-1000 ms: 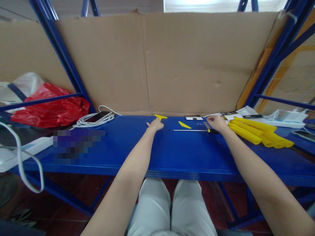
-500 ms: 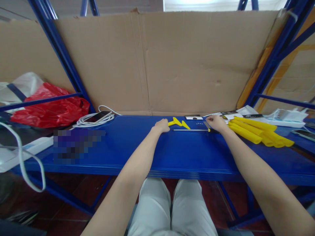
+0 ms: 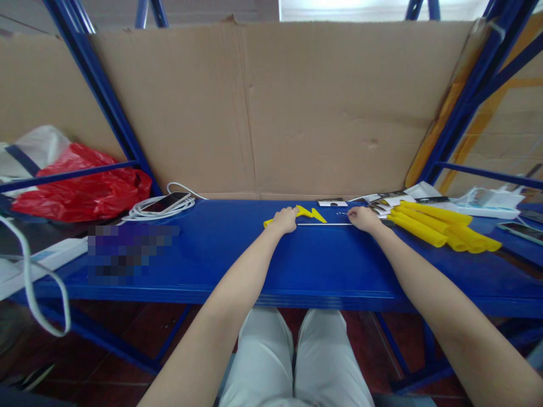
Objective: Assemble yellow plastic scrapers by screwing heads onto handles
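Observation:
My left hand (image 3: 284, 220) is closed round a yellow plastic piece (image 3: 304, 212). One end of it shows left of the hand and the angled end on the right. Just beyond that lies a small pointed yellow piece (image 3: 318, 215). My right hand (image 3: 363, 218) has its fingertips pinched together beside some tiny metal parts (image 3: 341, 213), perhaps screws. What is between those fingertips is too small to make out. A long thin metal shaft (image 3: 324, 224) lies flat in front of both hands, its right end hidden under the right hand.
Several yellow tubes (image 3: 441, 227) and papers (image 3: 384, 202) lie on the blue table (image 3: 314, 265) at right. A small box (image 3: 333, 202) lies at the back. Coiled white cable (image 3: 159, 210), a phone (image 3: 169, 201) and a red bag (image 3: 89, 183) are at left. Cardboard (image 3: 314, 113) stands behind.
My left hand has shifted right along the yellow piece, so its left end now shows. My right hand has moved a little left, up to the tiny metal parts.

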Demonstrator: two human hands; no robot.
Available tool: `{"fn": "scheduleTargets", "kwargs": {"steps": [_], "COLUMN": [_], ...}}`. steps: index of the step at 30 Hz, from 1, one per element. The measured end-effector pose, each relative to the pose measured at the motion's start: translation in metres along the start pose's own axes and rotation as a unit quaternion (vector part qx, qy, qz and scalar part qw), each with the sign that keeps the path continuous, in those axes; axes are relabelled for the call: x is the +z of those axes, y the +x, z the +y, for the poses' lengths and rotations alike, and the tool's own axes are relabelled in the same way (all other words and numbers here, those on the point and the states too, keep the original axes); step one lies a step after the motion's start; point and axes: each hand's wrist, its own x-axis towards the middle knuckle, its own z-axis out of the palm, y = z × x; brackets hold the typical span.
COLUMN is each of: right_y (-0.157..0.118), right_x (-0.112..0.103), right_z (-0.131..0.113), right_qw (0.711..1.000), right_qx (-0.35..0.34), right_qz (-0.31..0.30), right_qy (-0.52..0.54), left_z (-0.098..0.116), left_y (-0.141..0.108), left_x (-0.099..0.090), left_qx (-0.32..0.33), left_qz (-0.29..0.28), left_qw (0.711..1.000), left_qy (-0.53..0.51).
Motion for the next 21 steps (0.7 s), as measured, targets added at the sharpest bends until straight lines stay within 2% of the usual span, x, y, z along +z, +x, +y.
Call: {"fn": "scheduleTargets", "kwargs": {"steps": [6,11,17,21], "right_y": [0.004,0.009,0.012,0.011], "right_x": [0.001,0.002,-0.002,-0.006], "right_z": [0.005,0.014,0.030,0.028], "right_qw": [1.000,0.998,0.997,0.996], "right_qx": [-0.019,-0.038,0.018,0.029], "right_qz": [0.004,0.008,-0.030,-0.060], "right_qy": [-0.021,-0.040,-0.063,-0.066], "left_z": [0.005,0.005,0.001,0.001], "left_y": [-0.007,-0.006,-0.002,-0.002], "left_x": [-0.006,-0.007,-0.003,-0.003], "left_qx": [-0.016,-0.016,-0.010,-0.012], "left_qz": [0.024,0.036,0.038,0.036], "left_qw": [0.999,0.999,0.999,0.999], "left_qy": [0.022,-0.001,-0.016,-0.018]}}
